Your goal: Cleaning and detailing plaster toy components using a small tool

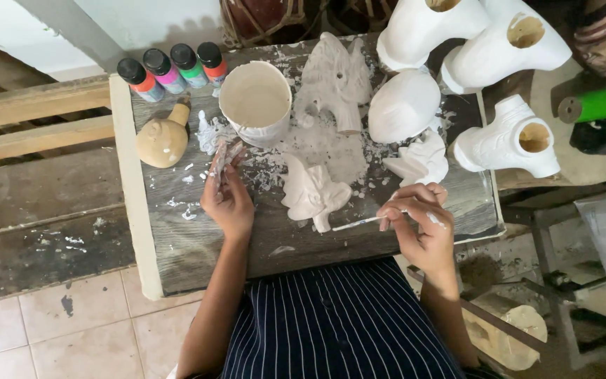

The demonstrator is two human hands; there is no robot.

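Observation:
My left hand [229,198] rests on the grey wooden board [198,245] and grips a thin plaster-coated stick [219,163] that points up toward the white cup of plaster [256,102]. My right hand [421,217] holds a slim white-smeared tool [359,223] whose tip points left, toward a small white plaster figure [313,193] lying on the board between the hands. Splashes of white plaster cover the board around the cup and the figure.
Several small paint bottles [171,71] stand at the board's far left, with a tan gourd-shaped piece [163,139] below them. Other white plaster pieces [405,105] and hollow casts [513,137] crowd the far right. A green roll [597,104] lies further right.

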